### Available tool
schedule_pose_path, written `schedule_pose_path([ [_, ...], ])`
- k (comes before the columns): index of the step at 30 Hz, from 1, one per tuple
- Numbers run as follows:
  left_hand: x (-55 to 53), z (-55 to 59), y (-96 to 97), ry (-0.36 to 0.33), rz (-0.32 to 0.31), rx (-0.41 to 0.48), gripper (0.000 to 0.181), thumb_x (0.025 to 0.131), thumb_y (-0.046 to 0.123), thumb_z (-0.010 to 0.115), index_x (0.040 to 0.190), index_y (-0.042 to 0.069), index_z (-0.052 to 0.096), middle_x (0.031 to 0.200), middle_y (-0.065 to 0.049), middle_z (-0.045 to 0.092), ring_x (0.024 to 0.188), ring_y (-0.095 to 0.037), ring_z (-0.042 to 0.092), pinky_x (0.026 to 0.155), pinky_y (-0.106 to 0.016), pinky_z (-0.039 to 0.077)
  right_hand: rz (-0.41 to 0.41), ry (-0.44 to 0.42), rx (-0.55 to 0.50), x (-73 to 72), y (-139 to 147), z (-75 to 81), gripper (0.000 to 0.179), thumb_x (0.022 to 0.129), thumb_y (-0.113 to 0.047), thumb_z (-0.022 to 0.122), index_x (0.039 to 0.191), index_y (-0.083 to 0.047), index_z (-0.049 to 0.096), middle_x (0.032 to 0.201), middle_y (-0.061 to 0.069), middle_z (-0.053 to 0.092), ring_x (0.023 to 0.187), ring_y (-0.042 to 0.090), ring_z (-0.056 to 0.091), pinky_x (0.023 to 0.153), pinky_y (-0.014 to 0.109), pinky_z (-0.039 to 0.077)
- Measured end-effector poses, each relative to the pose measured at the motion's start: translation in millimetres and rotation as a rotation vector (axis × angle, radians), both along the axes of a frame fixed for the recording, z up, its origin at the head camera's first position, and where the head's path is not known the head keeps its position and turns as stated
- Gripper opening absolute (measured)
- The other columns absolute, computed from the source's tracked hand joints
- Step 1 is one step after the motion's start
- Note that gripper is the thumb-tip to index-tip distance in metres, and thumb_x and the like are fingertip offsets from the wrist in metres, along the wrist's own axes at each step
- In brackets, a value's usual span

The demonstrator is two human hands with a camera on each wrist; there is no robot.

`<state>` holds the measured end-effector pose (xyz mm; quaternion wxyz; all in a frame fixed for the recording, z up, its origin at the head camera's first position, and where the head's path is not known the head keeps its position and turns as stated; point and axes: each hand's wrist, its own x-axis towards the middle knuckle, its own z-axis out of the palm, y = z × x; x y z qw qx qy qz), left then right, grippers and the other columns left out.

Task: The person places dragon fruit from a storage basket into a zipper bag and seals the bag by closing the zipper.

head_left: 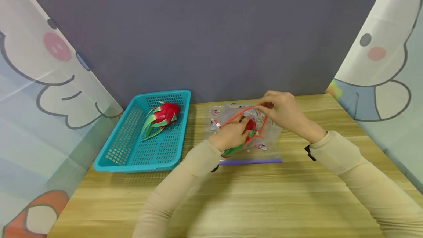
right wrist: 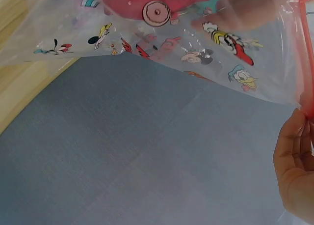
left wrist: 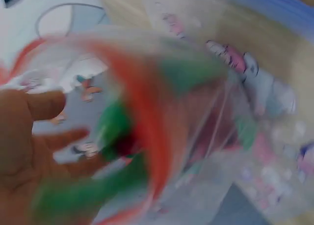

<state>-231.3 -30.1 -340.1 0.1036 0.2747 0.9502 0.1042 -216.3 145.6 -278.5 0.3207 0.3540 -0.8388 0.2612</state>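
Observation:
My right hand (head_left: 282, 111) pinches the red-orange zip edge of a clear zip bag (right wrist: 230, 58) printed with cartoon figures, lifting its mouth apart. Inside that bag lies a red dragon fruit (head_left: 250, 126) with green leaf tips. My left hand (head_left: 231, 134) reaches through the mouth, its fingers against the fruit. Blurred in the left wrist view, the left fingers (left wrist: 68, 139) look extended and spread beside the green leaves, with the thumb apart. Only part of the right hand shows in the right wrist view, at the bag's corner.
A turquoise plastic basket (head_left: 183, 135) stands to the left, holding another dragon fruit (head_left: 165, 115). Under the held bag lies a second clear bag with a purple zip strip (head_left: 251, 162). A grey panel (head_left: 211, 39) rises behind the wooden table (head_left: 264, 201), with cartoon-printed cloth at both sides.

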Motion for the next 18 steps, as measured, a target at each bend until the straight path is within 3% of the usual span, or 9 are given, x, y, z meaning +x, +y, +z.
schedule_pose_path([
  [1, 4.7, 4.7, -3.6, 0.04, -0.051, -0.012, 0.055, 0.097, 0.033, 0.042, 0.146, 0.014, 0.024, 0.146, -0.012, 0.032, 0.105, -0.019, 0.06, 0.089, -0.031, 0.048, -0.002, -0.006, -0.001, -0.8, -0.1, -0.1, 0.007, 0.071, -0.001, 0.075, 0.075, -0.005, 0.073, 0.068, 0.001, 0.063, 0.055, 0.009, 0.054, 0.051, 0.021, 0.043],
  [3, 13.1, 12.9, -11.9, 0.102, -0.151, -0.017, 0.048, 0.096, 0.024, 0.046, 0.141, 0.012, 0.036, 0.145, -0.011, 0.034, 0.115, -0.02, 0.054, 0.096, -0.03, 0.044, -0.002, -0.015, -0.003, -2.3, -0.8, 0.0, 0.007, 0.071, -0.002, 0.075, 0.076, -0.006, 0.073, 0.067, 0.0, 0.062, 0.055, 0.009, 0.053, 0.052, 0.02, 0.043],
  [5, 20.9, 20.0, -21.0, 0.142, -0.239, 0.002, 0.041, 0.094, 0.018, 0.05, 0.134, 0.008, 0.046, 0.136, -0.01, 0.046, 0.107, -0.019, 0.058, 0.091, -0.027, 0.047, -0.012, -0.015, -0.006, -2.9, -0.3, 0.0, 0.006, 0.072, -0.003, 0.075, 0.076, -0.006, 0.073, 0.066, 0.0, 0.062, 0.055, 0.008, 0.052, 0.051, 0.02, 0.041],
  [7, 27.9, 27.5, -32.5, 0.157, -0.286, 0.056, 0.034, 0.091, 0.016, 0.055, 0.124, 0.006, 0.056, 0.123, -0.008, 0.057, 0.099, -0.016, 0.06, 0.083, -0.022, 0.049, -0.021, -0.016, -0.012, -3.2, 0.0, 0.1, 0.005, 0.072, -0.004, 0.075, 0.076, -0.006, 0.073, 0.066, 0.0, 0.062, 0.055, 0.008, 0.051, 0.051, 0.02, 0.041],
  [11, 35.0, 40.4, -57.4, 0.274, -0.286, 0.138, 0.018, 0.084, 0.012, 0.066, 0.101, 0.006, 0.066, 0.099, -0.004, 0.065, 0.075, -0.013, 0.061, 0.064, -0.02, 0.049, -0.032, -0.027, -0.015, -4.0, 0.0, 0.3, 0.004, 0.073, -0.005, 0.075, 0.076, -0.005, 0.073, 0.066, 0.001, 0.062, 0.054, 0.007, 0.051, 0.051, 0.021, 0.041],
  [14, 33.4, 44.5, -70.0, 0.406, -0.268, 0.09, 0.018, 0.08, 0.009, 0.07, 0.097, 0.009, 0.066, 0.094, -0.002, 0.063, 0.075, -0.014, 0.06, 0.064, -0.023, 0.05, -0.032, -0.048, -0.012, -4.0, -0.3, -0.1, 0.004, 0.073, -0.005, 0.075, 0.077, -0.005, 0.073, 0.066, 0.001, 0.062, 0.054, 0.007, 0.052, 0.051, 0.022, 0.042],
  [18, 28.6, 38.9, -73.7, 0.511, -0.326, -0.02, 0.022, 0.077, 0.007, 0.071, 0.098, 0.008, 0.064, 0.095, -0.003, 0.061, 0.082, -0.017, 0.058, 0.068, -0.024, 0.052, -0.035, -0.086, -0.011, -2.9, -1.2, -2.0, 0.004, 0.075, -0.005, 0.074, 0.079, -0.005, 0.073, 0.068, 0.001, 0.063, 0.055, 0.008, 0.052, 0.051, 0.021, 0.042],
])
